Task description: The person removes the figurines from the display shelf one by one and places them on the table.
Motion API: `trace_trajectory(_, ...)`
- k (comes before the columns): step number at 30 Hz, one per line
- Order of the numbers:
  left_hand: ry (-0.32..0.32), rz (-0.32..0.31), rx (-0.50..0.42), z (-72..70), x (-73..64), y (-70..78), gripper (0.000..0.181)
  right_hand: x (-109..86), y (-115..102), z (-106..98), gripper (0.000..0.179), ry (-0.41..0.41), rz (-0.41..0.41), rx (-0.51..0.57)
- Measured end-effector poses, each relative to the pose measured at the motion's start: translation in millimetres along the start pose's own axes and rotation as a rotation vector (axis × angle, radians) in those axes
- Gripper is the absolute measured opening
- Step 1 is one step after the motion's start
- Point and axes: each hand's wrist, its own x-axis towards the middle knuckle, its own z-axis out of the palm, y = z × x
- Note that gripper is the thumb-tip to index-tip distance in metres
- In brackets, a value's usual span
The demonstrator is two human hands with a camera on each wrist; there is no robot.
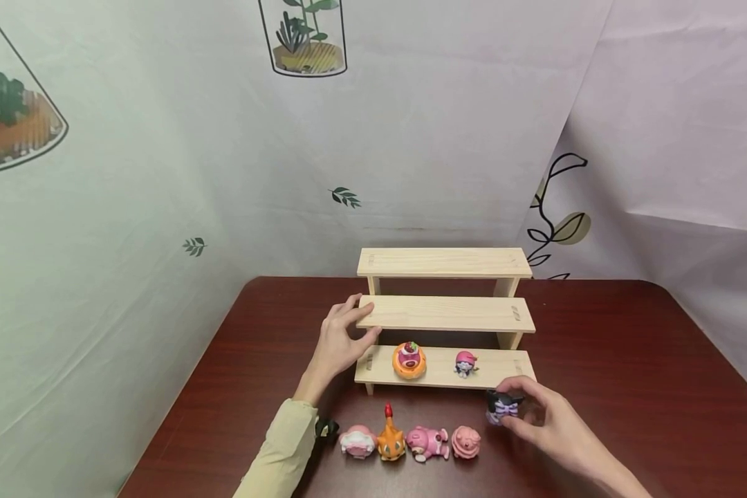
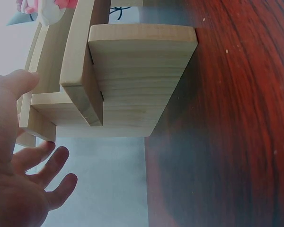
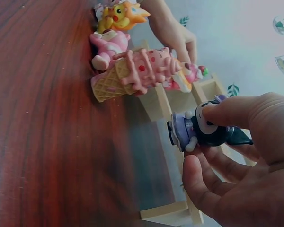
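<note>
My right hand (image 1: 554, 418) pinches a small figurine (image 1: 501, 408) with a black hood and purple dress, just in front of the bottom step's right end. In the right wrist view the figurine (image 3: 182, 130) lies sideways between thumb and fingers, held off the table. At the left end of a three-step wooden display shelf (image 1: 448, 313), my left hand (image 1: 338, 339) grips the middle board, thumb at its front edge. On the bottom step stand an orange round figurine with a pink centre (image 1: 409, 361) and a small pink-capped figurine (image 1: 465, 364).
Along the table's front lie a pink-and-white figurine (image 1: 357, 441), an orange figurine with a red-tipped tail (image 1: 391, 439), a pink bear-like figurine (image 1: 427, 443) and a pink ice-cream-cone figurine (image 3: 142, 71). A black item (image 1: 326, 429) sits partly behind the left sleeve. A printed cloth backdrop hangs behind the table.
</note>
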Motion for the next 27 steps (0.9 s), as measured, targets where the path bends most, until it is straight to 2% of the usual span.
trace_trajectory(16, -0.004, -0.017, -0.005, 0.0, -0.1, 0.1, 0.044, -14.8, 11, 8, 0.042, -0.067, 0.063, 0.088)
trace_trajectory(27, -0.012, -0.028, -0.011, -1.1, 0.3, 1.8, 0.044, -19.8, 18, 9, 0.039, -0.104, 0.076, 0.038)
